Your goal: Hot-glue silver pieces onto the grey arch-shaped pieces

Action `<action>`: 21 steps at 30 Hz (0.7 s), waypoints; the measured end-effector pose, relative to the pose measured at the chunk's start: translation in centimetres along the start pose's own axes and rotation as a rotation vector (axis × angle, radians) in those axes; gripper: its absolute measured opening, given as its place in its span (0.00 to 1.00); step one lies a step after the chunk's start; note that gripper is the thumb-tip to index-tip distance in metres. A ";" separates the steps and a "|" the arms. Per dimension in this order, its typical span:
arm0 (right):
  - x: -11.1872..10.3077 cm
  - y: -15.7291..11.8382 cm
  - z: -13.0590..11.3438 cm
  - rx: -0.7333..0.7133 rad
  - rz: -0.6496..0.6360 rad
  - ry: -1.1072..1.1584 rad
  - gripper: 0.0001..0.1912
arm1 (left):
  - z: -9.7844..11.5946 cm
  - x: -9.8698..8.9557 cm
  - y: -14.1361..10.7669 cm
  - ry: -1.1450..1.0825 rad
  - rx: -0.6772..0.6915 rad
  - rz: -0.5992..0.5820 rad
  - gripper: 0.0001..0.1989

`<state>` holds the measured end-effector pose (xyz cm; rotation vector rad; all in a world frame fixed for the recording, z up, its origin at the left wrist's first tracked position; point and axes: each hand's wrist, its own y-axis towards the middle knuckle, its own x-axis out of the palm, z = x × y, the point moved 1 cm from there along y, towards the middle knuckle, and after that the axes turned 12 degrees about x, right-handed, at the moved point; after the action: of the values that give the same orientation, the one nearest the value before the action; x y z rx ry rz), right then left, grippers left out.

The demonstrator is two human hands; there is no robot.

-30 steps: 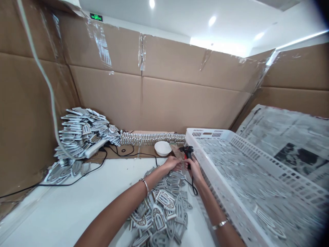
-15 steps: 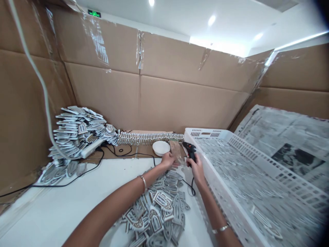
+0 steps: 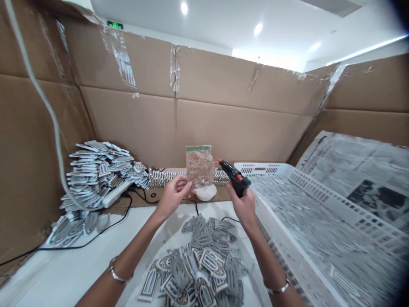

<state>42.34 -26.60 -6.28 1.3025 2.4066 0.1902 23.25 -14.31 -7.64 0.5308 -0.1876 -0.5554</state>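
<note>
My right hand (image 3: 244, 207) is closed around the handle of a black glue gun (image 3: 235, 177), its orange nozzle pointing up and left. A thin strand seems to run from the nozzle to a brown, rough-faced piece of board (image 3: 200, 166) with a green top edge. By its lower left edge, my left hand (image 3: 175, 192) pinches this board and keeps it upright. Just behind and below the board sits a white bowl (image 3: 206, 193), partly hidden. Nearer to me lies a heap of grey and white arch-shaped pieces (image 3: 200, 273) with brown patterns.
At right stands a white plastic basket (image 3: 277, 230) lined with newspaper-like sheets. Stacked arch pieces (image 3: 99, 166) lean at the left beside a white power strip (image 3: 118, 194). A row of pieces (image 3: 162, 177) lines the cardboard wall (image 3: 239, 128). Black cords (image 3: 111, 226) cross the white table.
My left hand has lifted the board upright and moved left. My right hand has raised the glue gun, turning its nozzle toward the board's right edge.
</note>
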 end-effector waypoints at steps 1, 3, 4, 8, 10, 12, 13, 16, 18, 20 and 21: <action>0.3 -0.1 -0.5 -0.010 0.001 -0.008 0.22 | 0.4 -0.4 -0.1 0.027 0.028 0.011 0.14; 0.9 -0.2 -1.1 -0.004 -0.008 -0.003 0.21 | 1.3 -1.2 -0.1 0.093 0.075 0.010 0.12; 1.2 -0.2 -1.4 0.010 -0.005 0.008 0.21 | 1.7 -1.5 -0.1 0.129 0.094 -0.004 0.11; 1.9 0.1 -2.1 0.080 0.002 0.041 0.21 | 3.0 -2.8 0.1 0.242 0.132 -0.067 0.10; 2.1 0.3 -2.3 0.088 -0.023 0.049 0.20 | 3.2 -3.3 0.2 0.278 0.141 -0.067 0.10; 2.3 0.5 -2.3 0.071 -0.052 0.067 0.20 | 3.1 -3.5 0.4 0.299 0.151 -0.066 0.10; 2.3 0.6 -2.3 0.066 -0.060 0.069 0.20 | 3.0 -3.6 0.4 0.305 0.158 -0.067 0.10; 2.4 0.9 -1.9 0.082 -0.069 0.059 0.20 | 2.7 -3.5 0.5 0.333 0.182 -0.072 0.09; 2.5 1.1 -1.7 0.094 -0.079 0.061 0.21 | 2.6 -3.4 0.5 0.366 0.198 -0.078 0.09; 2.7 1.3 -1.5 0.093 -0.100 0.073 0.21 | 2.6 -3.4 0.5 0.403 0.215 -0.090 0.09; 2.7 1.3 -1.4 0.092 -0.108 0.076 0.20 | 2.6 -3.3 0.5 0.420 0.224 -0.097 0.10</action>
<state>41.50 -23.50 -5.38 1.2205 2.5695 0.1012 19.90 -13.24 -5.31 0.8647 0.1792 -0.5075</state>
